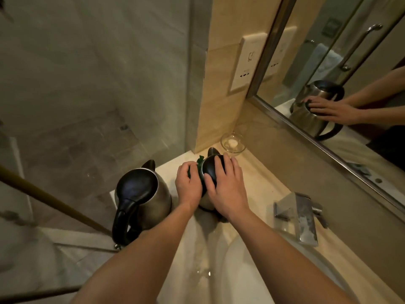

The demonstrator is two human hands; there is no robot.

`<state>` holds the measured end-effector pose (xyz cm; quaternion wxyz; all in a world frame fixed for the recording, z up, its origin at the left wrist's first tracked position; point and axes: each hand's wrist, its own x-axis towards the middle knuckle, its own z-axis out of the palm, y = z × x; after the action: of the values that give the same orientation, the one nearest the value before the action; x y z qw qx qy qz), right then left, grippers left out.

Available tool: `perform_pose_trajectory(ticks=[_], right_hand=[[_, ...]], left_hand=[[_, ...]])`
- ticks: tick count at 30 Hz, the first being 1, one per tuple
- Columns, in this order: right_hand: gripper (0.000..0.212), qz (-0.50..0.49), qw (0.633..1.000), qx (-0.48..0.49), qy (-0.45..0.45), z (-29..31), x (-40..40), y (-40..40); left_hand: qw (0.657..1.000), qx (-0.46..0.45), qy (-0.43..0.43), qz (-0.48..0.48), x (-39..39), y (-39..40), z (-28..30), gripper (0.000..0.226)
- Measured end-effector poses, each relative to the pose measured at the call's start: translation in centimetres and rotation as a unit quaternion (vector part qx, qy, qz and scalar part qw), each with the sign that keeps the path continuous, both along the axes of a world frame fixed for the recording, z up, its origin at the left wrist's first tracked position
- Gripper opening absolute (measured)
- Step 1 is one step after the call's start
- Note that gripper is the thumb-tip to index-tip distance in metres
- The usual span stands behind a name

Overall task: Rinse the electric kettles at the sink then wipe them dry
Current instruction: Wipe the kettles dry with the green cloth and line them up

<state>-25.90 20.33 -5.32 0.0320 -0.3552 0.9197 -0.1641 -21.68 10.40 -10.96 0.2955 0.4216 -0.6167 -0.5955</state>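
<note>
Two steel electric kettles with black lids stand on the beige counter (258, 172) left of the sink. The left kettle (142, 198) stands free, its black handle toward me. My right hand (225, 185) lies flat on the black lid of the right kettle (211, 166), fingers spread. My left hand (188, 185) presses a green cloth (199, 162) against that kettle's left side; only a corner of the cloth shows. Most of the right kettle's body is hidden under my hands.
A chrome faucet (302, 216) stands at the right above the white sink basin (241, 277). A small glass dish (232, 143) sits in the counter's far corner. A mirror (350, 80) lines the right wall, a glass shower partition (87, 106) the left.
</note>
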Motion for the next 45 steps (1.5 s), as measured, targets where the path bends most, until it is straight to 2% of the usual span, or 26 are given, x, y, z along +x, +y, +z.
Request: perform_pose_trajectory(ticks=[6,9,16,22,26,30,32,34,36,38,41,45], right_hand=[[0.072,-0.010,1.000,-0.015,0.018,-0.5,0.1,0.0],[0.073,-0.010,1.000,-0.018,0.023,-0.6,0.1,-0.1],[0.069,-0.014,0.998,-0.016,0.055,-1.2,-0.1,-0.3],[0.067,-0.012,0.998,-0.034,0.059,-1.2,-0.1,-0.1],[0.065,-0.012,0.997,-0.047,0.058,-1.4,-0.1,-0.1],[0.066,-0.012,0.997,-0.051,0.058,-1.3,0.0,0.0],[0.067,-0.012,0.997,-0.052,0.056,-1.3,0.1,0.0],[0.068,-0.013,0.997,-0.049,0.054,-1.3,0.0,-0.1],[0.069,-0.014,0.998,-0.043,0.051,-1.4,-0.1,-0.1],[0.068,-0.015,0.998,-0.043,0.053,-1.5,-0.1,-0.1],[0.067,-0.020,0.997,-0.037,0.060,-1.5,-0.1,-0.2],[0.068,-0.020,0.997,-0.036,0.060,-1.4,0.0,-0.2]], left_hand=[[0.995,-0.041,0.086,-0.023,-0.7,-0.1,0.0,0.017],[0.996,-0.007,0.089,-0.018,-1.1,-0.7,-0.4,0.019],[0.987,0.103,0.047,-0.118,-2.4,-4.3,-0.8,0.025],[0.979,0.195,0.020,-0.052,-0.8,-2.7,-3.6,0.029],[0.975,0.216,0.047,0.014,-0.1,-1.0,-3.7,0.025],[0.977,0.188,0.072,0.071,0.8,1.1,-3.5,0.019],[0.985,0.126,0.062,0.096,0.9,2.4,-2.8,0.017],[0.988,0.055,0.093,0.112,0.5,3.2,-1.5,0.019],[0.990,-0.018,0.117,0.083,-0.1,2.7,-0.2,0.025],[0.991,-0.057,0.116,0.018,-0.7,1.0,0.4,0.019],[0.992,-0.012,0.091,-0.089,-1.5,-2.0,0.9,0.019],[0.991,0.060,0.063,-0.104,-2.1,-3.4,-0.2,0.024]])
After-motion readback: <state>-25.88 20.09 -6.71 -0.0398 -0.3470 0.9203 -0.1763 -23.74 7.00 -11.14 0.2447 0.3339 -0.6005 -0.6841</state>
